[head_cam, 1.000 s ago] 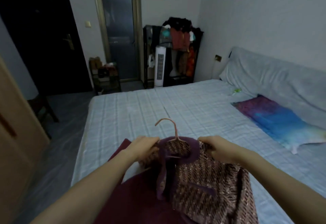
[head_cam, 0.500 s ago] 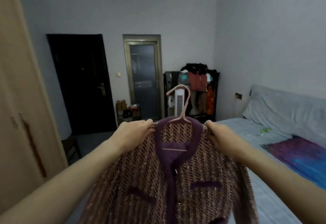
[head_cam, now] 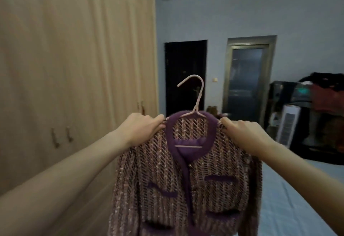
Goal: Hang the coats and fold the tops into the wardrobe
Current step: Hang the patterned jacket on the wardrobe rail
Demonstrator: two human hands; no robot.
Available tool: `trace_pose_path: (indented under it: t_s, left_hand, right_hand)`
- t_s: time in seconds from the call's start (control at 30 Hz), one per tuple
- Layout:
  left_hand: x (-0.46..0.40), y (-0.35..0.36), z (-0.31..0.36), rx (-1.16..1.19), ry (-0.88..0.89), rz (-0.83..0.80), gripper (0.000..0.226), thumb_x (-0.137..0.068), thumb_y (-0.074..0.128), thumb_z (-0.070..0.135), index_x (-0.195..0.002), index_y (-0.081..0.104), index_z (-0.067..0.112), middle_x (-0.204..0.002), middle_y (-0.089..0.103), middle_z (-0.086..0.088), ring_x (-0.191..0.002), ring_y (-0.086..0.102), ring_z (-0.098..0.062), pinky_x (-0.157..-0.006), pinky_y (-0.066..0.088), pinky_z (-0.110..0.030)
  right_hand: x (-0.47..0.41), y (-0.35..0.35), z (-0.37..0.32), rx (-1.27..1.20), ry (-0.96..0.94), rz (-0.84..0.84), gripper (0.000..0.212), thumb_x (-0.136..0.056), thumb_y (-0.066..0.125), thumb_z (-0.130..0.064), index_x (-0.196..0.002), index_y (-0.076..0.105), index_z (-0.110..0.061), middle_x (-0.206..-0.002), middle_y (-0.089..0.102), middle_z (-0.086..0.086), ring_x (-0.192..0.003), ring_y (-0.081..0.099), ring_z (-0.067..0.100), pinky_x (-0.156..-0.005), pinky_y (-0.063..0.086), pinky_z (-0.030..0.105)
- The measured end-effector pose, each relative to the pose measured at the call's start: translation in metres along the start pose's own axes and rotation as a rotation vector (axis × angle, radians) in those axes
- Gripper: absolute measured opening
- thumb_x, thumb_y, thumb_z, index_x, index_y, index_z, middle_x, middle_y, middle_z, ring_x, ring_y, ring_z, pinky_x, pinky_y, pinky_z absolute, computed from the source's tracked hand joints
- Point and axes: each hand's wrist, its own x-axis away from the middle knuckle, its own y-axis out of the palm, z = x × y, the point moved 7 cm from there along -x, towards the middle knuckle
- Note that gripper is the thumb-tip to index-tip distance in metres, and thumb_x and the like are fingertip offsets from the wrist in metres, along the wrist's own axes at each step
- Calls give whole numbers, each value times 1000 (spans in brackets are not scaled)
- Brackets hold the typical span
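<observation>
Facing the wooden wardrobe (head_cam: 74, 87), doors closed, left of a dark doorway (head_cam: 185, 75). Bed (head_cam: 290, 204) and laden clothes rack (head_cam: 323, 116) lie right. Left hand (head_cam: 143, 129) and right hand (head_cam: 243, 135) grasp the tweed coat (head_cam: 186, 180) shoulders on its pink hanger (head_cam: 195, 98), beside the wardrobe.

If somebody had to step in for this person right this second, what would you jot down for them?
Left hand: grips the left shoulder of the tweed jacket.
Right hand: grips the right shoulder.
The jacket is on a pink hanger, held up in the air, hook free.
The wardrobe stands to the left, the doors in view closed.
Done: jacket put on its hanger.
Left: open a wardrobe door, hook the hanger inside. Any other coats or tops to sort are out of view here.
</observation>
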Motion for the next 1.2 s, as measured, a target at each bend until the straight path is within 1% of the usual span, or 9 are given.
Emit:
trace_pose_path:
  t_s: [0.13, 0.23, 0.53, 0.6, 0.67, 0.83, 1.03, 1.1, 1.2]
  left_hand:
    - [69, -32, -42, -71, -118, -109, 42, -102, 19, 51, -112, 43, 18, -89, 72, -9, -80, 69, -34, -62, 50, -38]
    - [122, -57, -67, -117, -209, -206, 39, -102, 19, 51, -114, 40, 21, -91, 71, -7, -83, 69, -31, -59, 47, -36]
    - [315, -167, -102, -248, -442, -409, 39, -103, 20, 51, -121, 41, 24, -96, 71, -2, -85, 68, -28, -59, 43, -34]
    - [359, -195, -103, -306, -478, -434, 38, -102, 22, 52, -121, 43, 26, -92, 72, -2, -81, 69, -28, -61, 48, -34]
    - [398, -223, -103, -354, -528, -476, 36, -103, 24, 51, -121, 42, 26, -89, 72, -2, -78, 69, -27, -55, 41, -32]
    - [474, -293, -108, -455, -675, -545, 34, -103, 28, 50, -120, 42, 25, -95, 71, -3, -85, 69, -27, -54, 31, -30]
    - [557, -365, -117, -617, -801, -622, 33, -103, 30, 48, -114, 44, 20, -77, 69, -2, -71, 68, -26, -48, 29, -29]
    - [578, -386, -124, -649, -843, -630, 32, -103, 31, 48, -113, 45, 21, -81, 70, -1, -76, 69, -25, -52, 33, -29]
    - [601, -412, -137, -693, -907, -643, 31, -103, 31, 48, -116, 46, 24, -93, 71, 1, -90, 70, -23, -56, 35, -29]
  right_hand:
    - [-26, -17, -71, -65, -105, 14, 12, -101, 37, -35, -103, 35, -24, -91, 63, -4, -83, 67, 24, -56, 46, 36]
    - [-34, -28, -124, -123, -190, 38, 17, -103, 32, -39, -103, 37, -23, -88, 61, -4, -81, 66, 25, -61, 52, 40]
    - [-8, -75, -317, -199, -471, 69, 25, -103, 31, -41, -116, 34, -20, -102, 66, 3, -93, 66, 30, -61, 40, 35]
    - [5, -89, -361, -244, -543, 47, 23, -103, 31, -40, -114, 35, -19, -101, 66, 3, -91, 66, 30, -63, 44, 36]
    - [18, -106, -399, -294, -595, 51, 22, -103, 31, -39, -112, 36, -19, -99, 66, 4, -89, 66, 30, -68, 50, 39]
    - [45, -150, -484, -373, -704, 100, 25, -102, 33, -39, -118, 36, -19, -105, 66, 9, -96, 65, 33, -70, 47, 40]
    - [75, -207, -572, -449, -835, 172, 29, -103, 33, -39, -123, 36, -18, -105, 66, 9, -95, 66, 31, -68, 46, 37]
    - [79, -226, -597, -470, -874, 192, 29, -103, 33, -38, -122, 36, -17, -103, 66, 8, -93, 66, 31, -65, 43, 36]
    - [79, -251, -629, -526, -921, 234, 25, -103, 34, -37, -118, 38, -17, -93, 65, 6, -83, 66, 29, -65, 51, 38]
